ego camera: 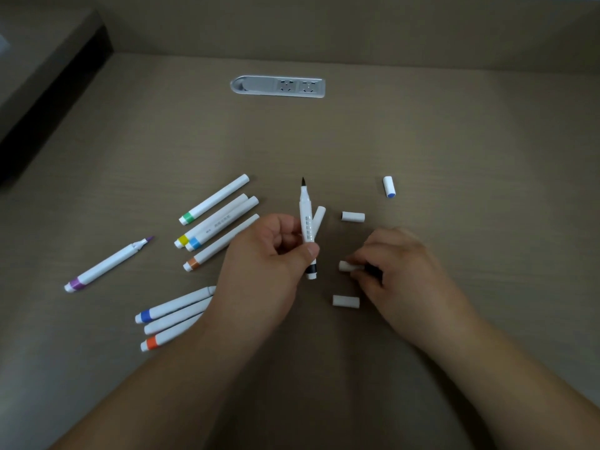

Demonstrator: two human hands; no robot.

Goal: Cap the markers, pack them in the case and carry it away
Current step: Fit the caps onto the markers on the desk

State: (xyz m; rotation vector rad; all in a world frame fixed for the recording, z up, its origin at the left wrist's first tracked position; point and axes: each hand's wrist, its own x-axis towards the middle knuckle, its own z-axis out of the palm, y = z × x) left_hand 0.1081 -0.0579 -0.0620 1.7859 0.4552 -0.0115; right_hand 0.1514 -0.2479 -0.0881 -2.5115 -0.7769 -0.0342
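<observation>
1. Left hand (269,254) grips an uncapped black marker (306,227) near the middle of the table (422,131), brush tip pointing toward the far edge, black band at its near end.
2. Right hand (393,271), just right of it, curls its fingers round a white cap (346,266) lying on the table.
3. Two more white caps lie loose beside that hand: one (353,216) on its far side, one (346,301) on its near side.
4. A cap with a blue end (389,186) sits apart, farther toward the right edge.
5. Left of the hands, four capped markers lie in a slanted cluster, banded green (214,199), yellow (211,222), light blue (224,224) and tan (220,243).
6. An uncapped purple marker (108,264) lies alone toward the left edge.
7. Toward the near edge, three markers lie partly under the left forearm; a blue band (175,305) and an orange band (172,334) show.
8. A silver socket panel (277,86) is set into the table near the far edge.
</observation>
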